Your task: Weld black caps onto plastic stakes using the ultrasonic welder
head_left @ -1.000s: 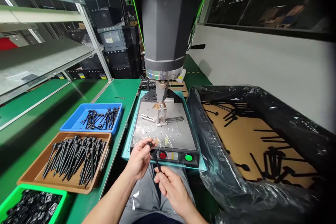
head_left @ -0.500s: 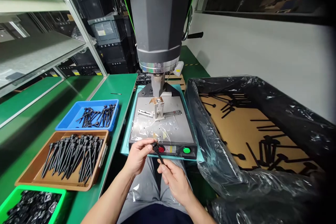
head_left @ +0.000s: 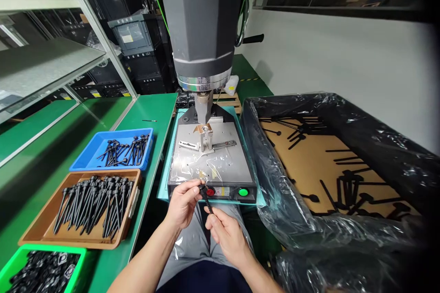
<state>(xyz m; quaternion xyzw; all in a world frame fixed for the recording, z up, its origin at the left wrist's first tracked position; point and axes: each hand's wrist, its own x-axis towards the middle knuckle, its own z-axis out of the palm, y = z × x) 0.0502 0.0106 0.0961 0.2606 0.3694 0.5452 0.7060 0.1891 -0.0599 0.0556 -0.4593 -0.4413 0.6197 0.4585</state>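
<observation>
Pinches the head end of a slim black pin (head_left: 206,197) between thumb and fingertips of the left hand (head_left: 182,203), and grips the lower shaft in the closed fingers of the right hand (head_left: 225,233). Holds the pin tilted over the lap, just in front of the front edge of the press base (head_left: 213,167) and close to its red button (head_left: 210,192), with a green button (head_left: 243,192) further along the same edge to the right. Appears to show a small round head on the pin, though too fine to confirm at this range.

Farther back on the base plate, under the grey press head (head_left: 202,32): a small metal fixture (head_left: 205,136).

On the green worktop (head_left: 151,114) to the left of the press, from near edge to far: a green bin (head_left: 20,252) of small black parts, a brown tray (head_left: 30,234) packed with black pins, and a blue tray (head_left: 84,160) with fewer.

To the right of the press: a large box (head_left: 261,160) lined with black plastic, with scattered black pins on its cardboard floor.
</observation>
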